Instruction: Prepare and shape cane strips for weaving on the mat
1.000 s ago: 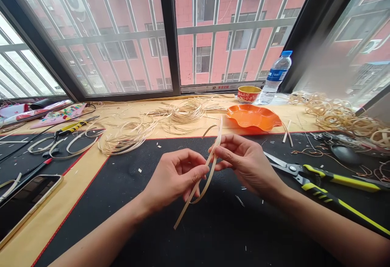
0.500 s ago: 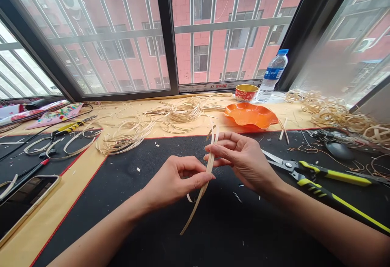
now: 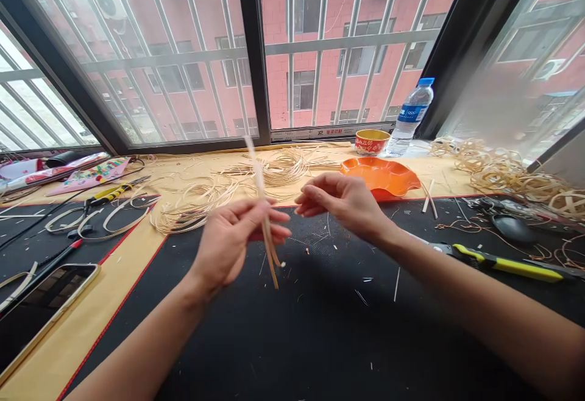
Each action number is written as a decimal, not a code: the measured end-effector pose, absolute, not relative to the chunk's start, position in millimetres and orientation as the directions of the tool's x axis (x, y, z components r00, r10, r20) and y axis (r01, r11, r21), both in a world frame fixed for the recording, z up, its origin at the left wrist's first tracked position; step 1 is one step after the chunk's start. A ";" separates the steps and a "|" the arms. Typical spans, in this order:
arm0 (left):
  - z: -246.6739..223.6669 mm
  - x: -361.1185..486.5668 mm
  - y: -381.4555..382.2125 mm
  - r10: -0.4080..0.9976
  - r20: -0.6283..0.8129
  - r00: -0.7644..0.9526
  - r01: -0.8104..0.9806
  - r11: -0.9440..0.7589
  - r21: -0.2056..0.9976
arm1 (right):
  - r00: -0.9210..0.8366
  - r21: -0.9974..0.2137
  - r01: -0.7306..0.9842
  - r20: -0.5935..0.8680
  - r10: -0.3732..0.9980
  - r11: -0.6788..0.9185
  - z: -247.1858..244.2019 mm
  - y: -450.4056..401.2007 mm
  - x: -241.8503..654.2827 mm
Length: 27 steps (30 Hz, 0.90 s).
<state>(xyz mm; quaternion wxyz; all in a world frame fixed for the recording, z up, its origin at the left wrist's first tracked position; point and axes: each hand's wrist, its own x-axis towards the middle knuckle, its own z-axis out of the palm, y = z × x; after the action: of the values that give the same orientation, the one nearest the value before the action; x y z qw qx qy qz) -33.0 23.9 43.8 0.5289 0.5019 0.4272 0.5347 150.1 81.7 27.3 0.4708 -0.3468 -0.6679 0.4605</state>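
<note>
My left hand is raised over the black cutting mat, pinching a thin pale bamboo strip that stands nearly upright, with its lower ends hanging below my fingers. The strip looks doubled, but motion blur hides the detail. My right hand is to the right of it, apart from the strip, with its fingers curled loosely and nothing in them.
Coils of bamboo strip lie on the tan board behind my hands, and a larger heap sits at the right. There are also an orange fluted dish, a water bottle, yellow-handled shears, pliers, and a phone.
My right hand has let go of the strip and moved away to the right. My left hand has lifted the strip and moved left, turning it more upright.
</note>
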 end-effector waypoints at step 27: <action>39.0 -52.4 35.5 0.942 0.272 -0.198 -0.041 -0.285 0.958 | -0.495 -0.719 0.500 0.220 0.841 0.483 48.7 143.8 139.3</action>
<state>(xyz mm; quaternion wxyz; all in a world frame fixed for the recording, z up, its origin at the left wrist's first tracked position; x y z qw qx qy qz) -52.4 35.5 39.0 0.3914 0.4980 0.4521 0.6280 139.3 143.8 48.7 0.2865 -0.4128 -0.8119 0.2972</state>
